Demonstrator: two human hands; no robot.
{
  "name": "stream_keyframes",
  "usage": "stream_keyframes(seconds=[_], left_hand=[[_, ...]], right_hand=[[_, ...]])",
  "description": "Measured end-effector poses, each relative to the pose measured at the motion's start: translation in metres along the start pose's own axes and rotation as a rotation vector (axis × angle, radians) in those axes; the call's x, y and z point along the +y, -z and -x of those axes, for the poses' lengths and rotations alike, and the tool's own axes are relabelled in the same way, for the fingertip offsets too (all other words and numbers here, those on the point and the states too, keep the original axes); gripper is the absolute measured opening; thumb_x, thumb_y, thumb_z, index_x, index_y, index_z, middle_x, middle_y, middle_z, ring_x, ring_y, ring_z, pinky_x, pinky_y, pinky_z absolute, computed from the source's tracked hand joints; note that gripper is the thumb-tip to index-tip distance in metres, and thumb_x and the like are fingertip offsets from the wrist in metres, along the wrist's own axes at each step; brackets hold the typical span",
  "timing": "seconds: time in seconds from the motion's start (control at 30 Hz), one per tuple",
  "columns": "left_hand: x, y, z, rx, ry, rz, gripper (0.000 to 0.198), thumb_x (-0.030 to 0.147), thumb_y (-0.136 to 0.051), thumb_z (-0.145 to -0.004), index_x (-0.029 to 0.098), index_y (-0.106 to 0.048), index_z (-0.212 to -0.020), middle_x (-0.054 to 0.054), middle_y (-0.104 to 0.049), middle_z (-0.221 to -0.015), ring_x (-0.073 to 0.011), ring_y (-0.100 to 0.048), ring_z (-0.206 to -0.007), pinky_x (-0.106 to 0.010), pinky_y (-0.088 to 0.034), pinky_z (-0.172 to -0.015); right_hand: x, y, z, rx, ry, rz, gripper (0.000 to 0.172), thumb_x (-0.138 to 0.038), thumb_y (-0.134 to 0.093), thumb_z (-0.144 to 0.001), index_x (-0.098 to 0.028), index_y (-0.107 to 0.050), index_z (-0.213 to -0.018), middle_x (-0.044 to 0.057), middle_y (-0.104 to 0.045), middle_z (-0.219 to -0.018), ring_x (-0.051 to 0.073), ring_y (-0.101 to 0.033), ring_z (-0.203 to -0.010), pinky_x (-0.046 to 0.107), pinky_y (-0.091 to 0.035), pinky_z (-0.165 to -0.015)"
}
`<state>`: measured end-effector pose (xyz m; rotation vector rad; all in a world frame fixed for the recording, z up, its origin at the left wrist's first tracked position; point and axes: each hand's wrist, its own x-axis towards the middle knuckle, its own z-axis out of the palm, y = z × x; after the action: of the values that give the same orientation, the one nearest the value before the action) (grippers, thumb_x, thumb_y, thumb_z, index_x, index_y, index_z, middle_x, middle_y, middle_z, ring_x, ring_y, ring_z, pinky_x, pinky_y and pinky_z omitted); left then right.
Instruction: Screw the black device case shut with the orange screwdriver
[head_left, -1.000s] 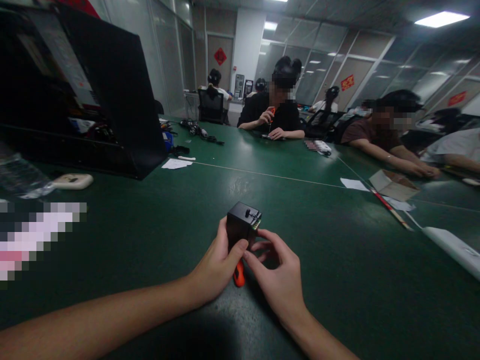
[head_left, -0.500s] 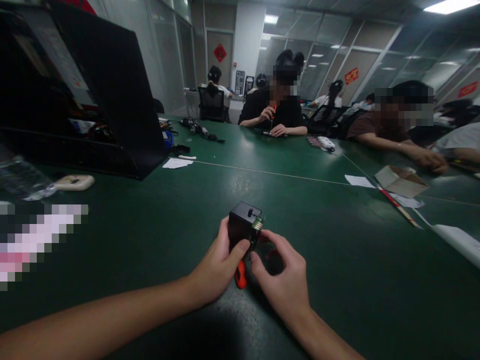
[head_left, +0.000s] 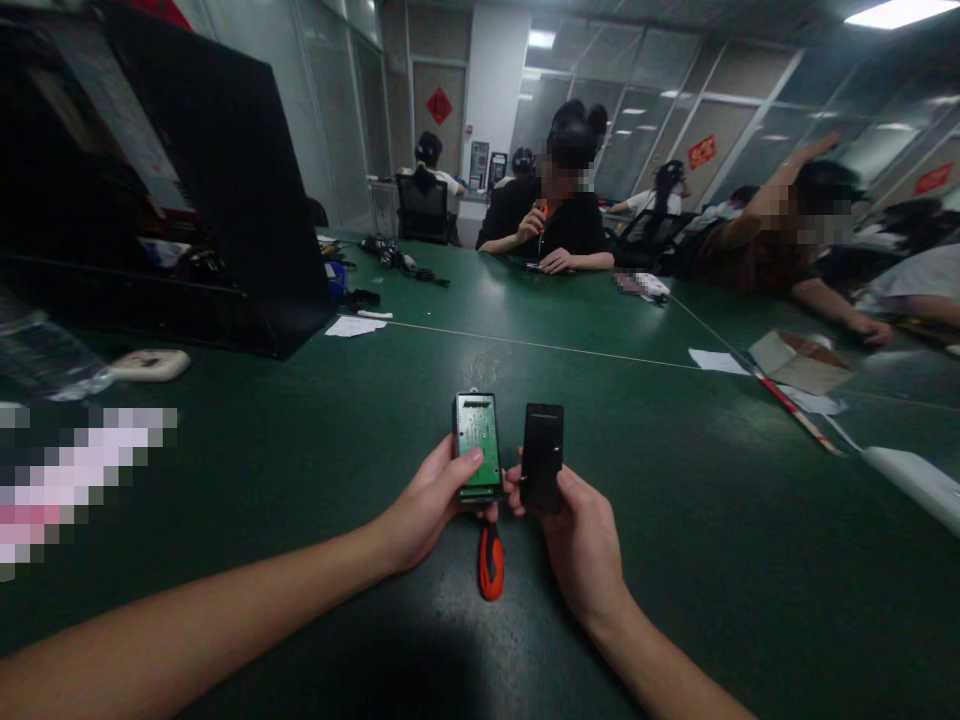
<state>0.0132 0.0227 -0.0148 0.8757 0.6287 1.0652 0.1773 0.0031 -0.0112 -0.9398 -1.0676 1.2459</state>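
Observation:
My left hand (head_left: pixel 431 500) grips a black case half with a green circuit board (head_left: pixel 478 445) showing inside it, held face up over the green table (head_left: pixel 300 470). My right hand (head_left: pixel 581 545) grips the other black cover half (head_left: pixel 542 455) just to the right of it. The two halves are apart, side by side. An orange-and-black screwdriver (head_left: pixel 490 562) lies on the table directly below the hands, between my wrists.
A big black open case (head_left: pixel 187 190) stands at the left, with a plastic bottle (head_left: pixel 41 355) and a pale small device (head_left: pixel 150 365) before it. Other people sit across the table. Cardboard (head_left: pixel 801 362), papers, a red-white stick (head_left: pixel 799 412) and a white object (head_left: pixel 911 478) lie at the right.
The black box that both hands held together has come apart into two halves: the board half went to my left hand, the cover to my right. A person at right raised an arm.

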Motion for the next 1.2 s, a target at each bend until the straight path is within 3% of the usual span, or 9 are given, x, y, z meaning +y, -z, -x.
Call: stream_keyframes(seconds=[0.17, 0.27, 0.4, 0.53, 0.63, 0.8, 0.97, 1.2], left_hand=[[0.012, 0.002, -0.003, -0.015, 0.227, 0.219, 0.042, 0.047, -0.059, -0.089, 0.011, -0.059, -0.112, -0.013, -0.071, -0.099, -0.0238, -0.073, -0.073, -0.029, -0.047, -0.064], [0.016, 0.006, -0.004, -0.099, 0.383, 0.336, 0.045, 0.053, -0.053, -0.090, 0.011, -0.062, -0.103, -0.008, -0.068, -0.085, -0.0247, -0.072, -0.067, -0.030, -0.049, -0.062], [0.022, 0.008, -0.005, -0.124, 0.438, 0.451, 0.048, 0.055, -0.047, -0.093, 0.009, -0.065, -0.093, -0.007, -0.066, -0.078, -0.0235, -0.071, -0.067, -0.030, -0.049, -0.061], [0.024, 0.009, -0.008, -0.045, 0.436, 0.547, 0.047, 0.050, -0.050, -0.093, 0.006, -0.067, -0.099, -0.013, -0.070, -0.090, -0.0210, -0.069, -0.079, -0.030, -0.052, -0.069], [0.022, 0.009, -0.010, -0.026, 0.408, 0.462, 0.042, 0.041, -0.054, -0.094, 0.003, -0.067, -0.101, -0.016, -0.072, -0.088, -0.0198, -0.069, -0.077, -0.029, -0.052, -0.072], [0.019, 0.006, -0.008, -0.018, 0.197, 0.313, 0.027, 0.026, -0.061, -0.092, 0.011, -0.060, -0.115, -0.017, -0.071, -0.113, -0.0238, -0.073, -0.086, -0.034, -0.054, -0.078], [0.017, 0.004, -0.007, -0.038, 0.109, 0.247, 0.043, 0.010, -0.069, -0.081, 0.014, -0.054, -0.121, -0.016, -0.068, -0.122, -0.0277, -0.073, -0.097, -0.038, -0.053, -0.089], [0.011, 0.003, -0.008, -0.011, 0.044, 0.124, 0.047, 0.015, -0.077, -0.076, 0.011, -0.058, -0.120, -0.018, -0.067, -0.123, -0.0209, -0.072, -0.089, -0.035, -0.054, -0.085]], right_hand=[[-0.001, -0.002, -0.006, 0.035, -0.136, -0.259, 0.027, -0.035, -0.058, -0.088, -0.015, -0.076, -0.086, 0.007, -0.072, -0.086, 0.015, -0.060, -0.066, 0.029, -0.050, -0.064], [-0.004, -0.002, -0.007, 0.020, -0.183, -0.315, 0.024, -0.034, -0.060, -0.086, -0.015, -0.075, -0.087, 0.007, -0.072, -0.084, 0.015, -0.058, -0.065, 0.028, -0.049, -0.061], [-0.006, -0.002, -0.009, -0.003, -0.209, -0.338, 0.024, -0.035, -0.061, -0.087, -0.015, -0.073, -0.089, 0.006, -0.072, -0.084, 0.015, -0.058, -0.063, 0.028, -0.047, -0.058], [-0.005, -0.001, -0.010, -0.008, -0.232, -0.358, 0.030, -0.041, -0.061, -0.089, -0.014, -0.073, -0.088, 0.007, -0.072, -0.084, 0.015, -0.059, -0.063, 0.027, -0.047, -0.058], [-0.005, -0.001, -0.009, 0.012, -0.259, -0.377, 0.035, -0.047, -0.062, -0.090, -0.015, -0.074, -0.090, 0.007, -0.073, -0.084, 0.015, -0.059, -0.062, 0.027, -0.047, -0.057], [-0.008, -0.001, -0.010, 0.043, -0.276, -0.407, 0.031, -0.046, -0.069, -0.085, -0.016, -0.075, -0.088, 0.005, -0.073, -0.081, 0.014, -0.059, -0.062, 0.025, -0.047, -0.056], [-0.012, -0.002, -0.011, 0.059, -0.298, -0.420, 0.032, -0.046, -0.074, -0.079, -0.015, -0.076, -0.089, 0.006, -0.073, -0.083, 0.014, -0.060, -0.064, 0.025, -0.048, -0.056], [-0.012, -0.002, -0.010, 0.058, -0.297, -0.391, 0.034, -0.046, -0.075, -0.078, -0.015, -0.077, -0.091, 0.007, -0.073, -0.086, 0.015, -0.060, -0.067, 0.025, -0.047, -0.057]])
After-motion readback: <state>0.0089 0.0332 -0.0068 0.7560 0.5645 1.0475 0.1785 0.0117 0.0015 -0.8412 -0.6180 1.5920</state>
